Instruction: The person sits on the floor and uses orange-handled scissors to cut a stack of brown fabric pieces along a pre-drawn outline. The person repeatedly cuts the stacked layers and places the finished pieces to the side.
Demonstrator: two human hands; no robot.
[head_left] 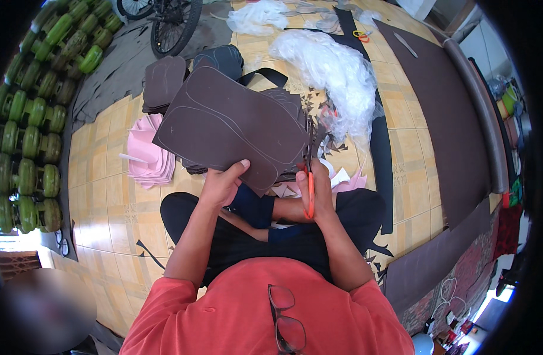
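Note:
In front of me my left hand [224,182] grips the near edge of a dark brown sheet [224,112], thumb on top. Pale curved outlines like shoe soles are drawn on the sheet. My right hand [320,189] is closed round scissors [309,183] with orange handles. Their dark blades point away from me along the sheet's right edge; whether they touch it I cannot tell. Beneath and behind the sheet lie more dark cut pieces [283,100]. Left of it are a stack of pink pieces [148,155] and a stack of brown pieces [163,80].
Crumpled clear plastic [330,77] lies beyond my right hand, with small dark scraps beside it. A long brown sheet with a roll [475,112] stretches along the right. Green gas cylinders [28,142] are stacked at the left. A bicycle wheel [175,26] stands at the far left.

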